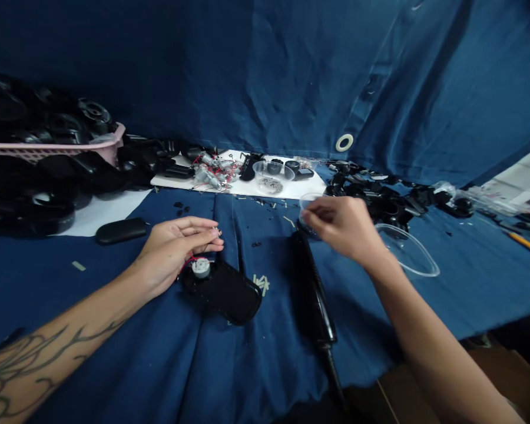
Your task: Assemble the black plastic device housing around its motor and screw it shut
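My left hand [176, 247] lies on the blue cloth, its fingertips pinched on thin red wires that run to a small grey motor [201, 267]. The motor sits in a black plastic shell [223, 290] just below the hand. My right hand [342, 227] hovers over a small clear cup [307, 203], fingers bunched together at its rim; what they hold is too small to make out. A long black tool [311, 288] lies on the cloth between the two hands.
A clear lid [408, 252] lies right of my right hand. A white board [247, 185] at the back carries several motors and a clear bowl [272, 175]. Black plastic parts [380, 191] are heaped right; a pink basket [48, 150] of black parts stands left. A black cover [120, 231] lies near.
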Available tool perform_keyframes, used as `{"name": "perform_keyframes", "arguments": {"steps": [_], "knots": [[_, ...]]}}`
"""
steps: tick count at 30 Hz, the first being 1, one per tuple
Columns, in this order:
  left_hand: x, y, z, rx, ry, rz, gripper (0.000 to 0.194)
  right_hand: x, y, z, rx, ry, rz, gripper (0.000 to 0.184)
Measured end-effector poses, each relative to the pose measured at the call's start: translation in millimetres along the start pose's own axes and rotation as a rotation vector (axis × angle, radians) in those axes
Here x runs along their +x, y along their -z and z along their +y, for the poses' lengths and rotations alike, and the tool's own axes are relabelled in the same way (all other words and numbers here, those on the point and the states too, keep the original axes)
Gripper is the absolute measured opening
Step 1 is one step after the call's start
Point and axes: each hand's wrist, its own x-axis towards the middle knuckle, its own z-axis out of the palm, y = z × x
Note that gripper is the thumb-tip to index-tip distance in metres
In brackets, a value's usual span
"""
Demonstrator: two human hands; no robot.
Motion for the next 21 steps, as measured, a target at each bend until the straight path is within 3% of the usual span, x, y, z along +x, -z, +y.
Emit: {"name": "perform_keyframes", "arguments": {"steps": [3,5,11,14,17,21], "knots": [[2,-0.1,-2,-0.038,0.007,-0.006,0.026,-9,26,20,-0.05,-0.162,0.179,0.024],[3,-0.5,-2,-0.057,0.007,-0.012,0.026,-12,42,34,-0.099,-0.253,0.217,0.025],[-1,-1.3,3,-0.034,0.016,-0.01,0.022,6,76,79,-0.287,-0.428,0.059,0.024],[-1,-1.2,2,-0.048,-0.002,-0.02,0.022,36,74,110,-0.321,-0.499,-0.147,0.021],[0,-0.5,0,-0.059,0.0,-0.037,0.022,68,57,139,-0.304,-0.484,-0.395,0.026],[0,0.7,1,-0.055,-0.002,-0.051,0.026,95,31,162,-0.303,-0.412,-0.504,0.034]]}}
